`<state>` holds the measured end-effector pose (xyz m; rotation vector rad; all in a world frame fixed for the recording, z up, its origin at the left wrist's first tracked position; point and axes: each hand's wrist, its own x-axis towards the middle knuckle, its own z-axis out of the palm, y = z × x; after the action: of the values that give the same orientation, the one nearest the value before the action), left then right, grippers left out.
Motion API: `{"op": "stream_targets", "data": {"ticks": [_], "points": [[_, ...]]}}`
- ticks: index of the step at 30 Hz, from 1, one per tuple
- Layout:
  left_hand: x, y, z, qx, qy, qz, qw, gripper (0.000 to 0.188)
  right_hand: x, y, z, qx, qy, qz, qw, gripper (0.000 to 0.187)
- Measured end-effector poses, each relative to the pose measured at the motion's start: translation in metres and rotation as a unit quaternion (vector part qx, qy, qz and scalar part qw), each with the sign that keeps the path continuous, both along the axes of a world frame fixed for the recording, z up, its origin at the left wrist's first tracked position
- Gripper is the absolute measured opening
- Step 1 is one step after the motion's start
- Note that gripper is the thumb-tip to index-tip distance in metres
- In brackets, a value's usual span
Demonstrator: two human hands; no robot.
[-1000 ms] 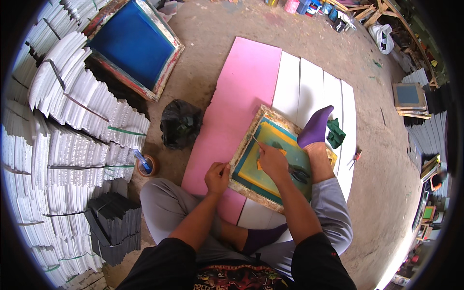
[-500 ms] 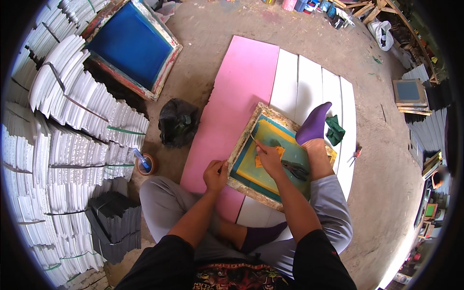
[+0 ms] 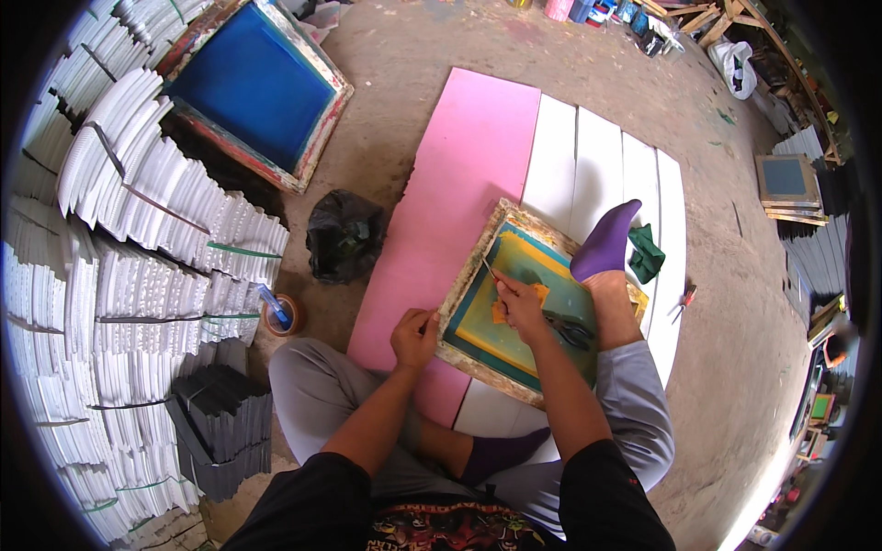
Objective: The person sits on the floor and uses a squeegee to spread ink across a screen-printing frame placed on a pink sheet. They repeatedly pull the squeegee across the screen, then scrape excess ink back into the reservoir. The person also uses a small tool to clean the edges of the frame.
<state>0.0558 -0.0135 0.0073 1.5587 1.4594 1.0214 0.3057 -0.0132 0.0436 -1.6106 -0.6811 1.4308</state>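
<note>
A screen-printing frame [image 3: 489,378] with worn wooden sides lies on pink and white boards, its mesh green with a yellow border. My left hand [image 3: 415,338] is closed at its near left side, gripping the edge; the fingertips are partly hidden. Over the mesh, my right hand [image 3: 521,309] is closed round a thin screwdriver-like tool [image 3: 490,267], whose tip reaches the inner edge of the left side. An orange scrap [image 3: 501,313] shows beside that hand. Black-handled pliers [image 3: 571,331] rest on the mesh. My purple-socked foot [image 3: 606,241] is on the frame's right part.
A green cloth [image 3: 647,254] lies on the white board [image 3: 597,165]. Red-handled pliers [image 3: 685,299] are at the board's right edge. Leftward stand a black plastic bag [image 3: 342,237], a tape roll [image 3: 283,315], tall white stacks [image 3: 147,285] and a blue screen [image 3: 257,83].
The whole view has shifted slightly, so everything appears a little farther right and lower. My left hand keeps its hold; my right hand has barely moved, the tool tip staying at the same edge.
</note>
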Motion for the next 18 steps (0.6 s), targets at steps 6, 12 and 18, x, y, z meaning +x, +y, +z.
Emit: {"op": "stream_targets", "data": {"ticks": [6,12,18], "points": [[0.004,0.001,0.001,0.006,-0.004,-0.009,1.000,0.015,0.007,0.018,-0.062,0.211,-0.250,0.033,0.944,0.038],[0.002,0.001,0.002,0.007,0.004,0.003,1.000,0.015,0.014,0.031,0.034,-0.146,0.144,0.011,0.979,0.040],[0.002,0.001,0.007,0.012,0.023,-0.002,1.000,0.016,0.015,0.013,0.020,-0.001,-0.164,0.107,0.981,0.037]]}}
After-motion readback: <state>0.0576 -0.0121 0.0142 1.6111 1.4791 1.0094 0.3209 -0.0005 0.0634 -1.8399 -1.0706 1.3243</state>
